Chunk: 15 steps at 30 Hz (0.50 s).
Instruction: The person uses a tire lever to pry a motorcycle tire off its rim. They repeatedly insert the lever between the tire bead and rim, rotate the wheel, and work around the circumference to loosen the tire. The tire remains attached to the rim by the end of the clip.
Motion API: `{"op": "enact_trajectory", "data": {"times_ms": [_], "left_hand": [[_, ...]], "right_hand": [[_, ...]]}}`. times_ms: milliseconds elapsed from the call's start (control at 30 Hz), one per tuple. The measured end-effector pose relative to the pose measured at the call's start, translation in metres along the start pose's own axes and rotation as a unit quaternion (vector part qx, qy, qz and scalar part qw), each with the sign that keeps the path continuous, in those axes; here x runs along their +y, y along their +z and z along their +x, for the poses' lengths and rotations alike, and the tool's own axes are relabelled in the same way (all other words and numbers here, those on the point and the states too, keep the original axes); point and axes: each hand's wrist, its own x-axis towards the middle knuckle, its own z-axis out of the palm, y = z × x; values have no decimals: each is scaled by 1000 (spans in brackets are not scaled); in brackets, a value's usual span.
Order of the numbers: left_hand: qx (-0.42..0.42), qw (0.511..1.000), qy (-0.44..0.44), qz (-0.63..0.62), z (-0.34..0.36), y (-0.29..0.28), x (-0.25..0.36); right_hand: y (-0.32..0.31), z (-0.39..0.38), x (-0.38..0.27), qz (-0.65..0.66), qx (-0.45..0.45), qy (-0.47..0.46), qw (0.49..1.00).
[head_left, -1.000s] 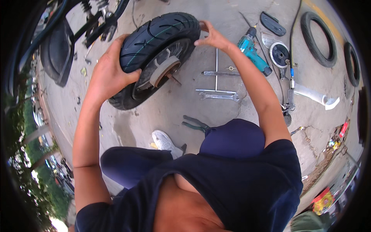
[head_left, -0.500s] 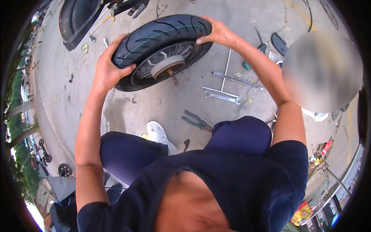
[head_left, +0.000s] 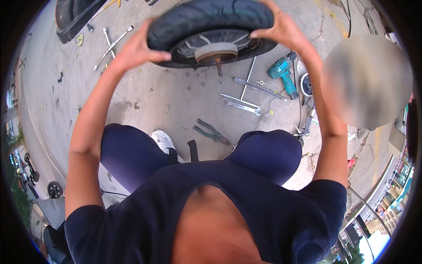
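Note:
Between my two hands is a small motor wheel with a black tyre (head_left: 206, 22). Its hub (head_left: 216, 52) and a rusty axle stub (head_left: 219, 67) face toward me. My left hand (head_left: 140, 47) grips the tyre's left side, with its thumb on the sidewall. On the right side, my right hand (head_left: 281, 27) wraps over the tread, its thumb pressed on the sidewall near the rim. The fingers behind the tyre are partly hidden. The wheel's top edge reaches the upper border of the view.
On the concrete ground lie pliers (head_left: 212, 133), a wrench (head_left: 241, 106), a flat metal bar (head_left: 259, 89) and a teal cordless drill (head_left: 283, 74). A cross-shaped lug wrench (head_left: 111, 47) lies at the left. A black plastic part (head_left: 74, 22) sits far left. A blurred round patch covers the right side.
The wheel has moved away from me and to the right, both hands still on it. It has levelled out from its slant. The view has shifted, showing more of the drill and lug wrench.

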Motion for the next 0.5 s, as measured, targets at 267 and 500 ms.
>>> {"op": "enact_trajectory", "data": {"times_ms": [267,500], "left_hand": [[-21,997,66,27,70,-11,33],[32,993,-13,-114,95,-29,-15]], "right_hand": [[-1,12,26,77,-82,-34,993],[77,85,149,390,135,130,902]]}}
